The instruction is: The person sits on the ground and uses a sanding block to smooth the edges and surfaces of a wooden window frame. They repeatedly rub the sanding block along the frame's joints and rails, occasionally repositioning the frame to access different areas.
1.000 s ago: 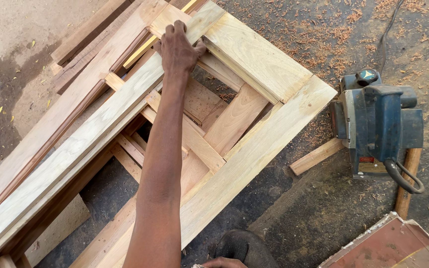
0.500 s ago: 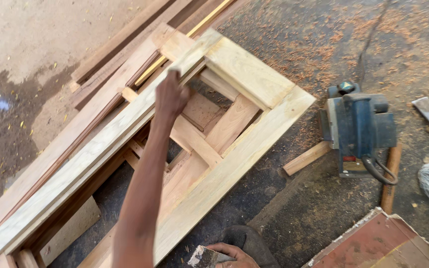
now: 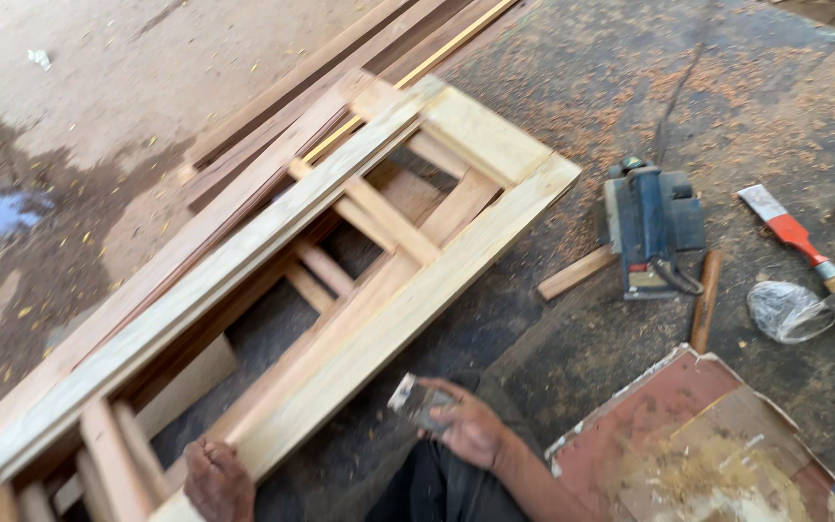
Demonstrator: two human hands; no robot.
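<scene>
Head view, what I've got: right hand sits low centre of the frame, grip closed around a small grey block, which looks like a sanding pad; can't confirm the material. The block sticks out up-left of the fingers, just beside the lower long rail of the wooden door frame but apart from it, over dark floor.

Left hand is at the bottom left edge, resting on the near end of that same rail. Only its back shows; I can't tell whether the grip is wrapped on the wood or just lying flat on it.

Door frame runs diagonally from bottom left to upper centre, pale wood with cross rails and open gaps showing the floor underneath. It lies on a stack of long planks that carry on toward the upper centre.

Right of the frame's far end: blue electric planer on the floor, short wood offcut touching its left side, wooden handle at its lower right. Further right, a red-handled chisel and a clear plastic bag. Lower right corner: reddish board with sawdust heaped on it. Shavings are scattered across the upper right floor.
</scene>
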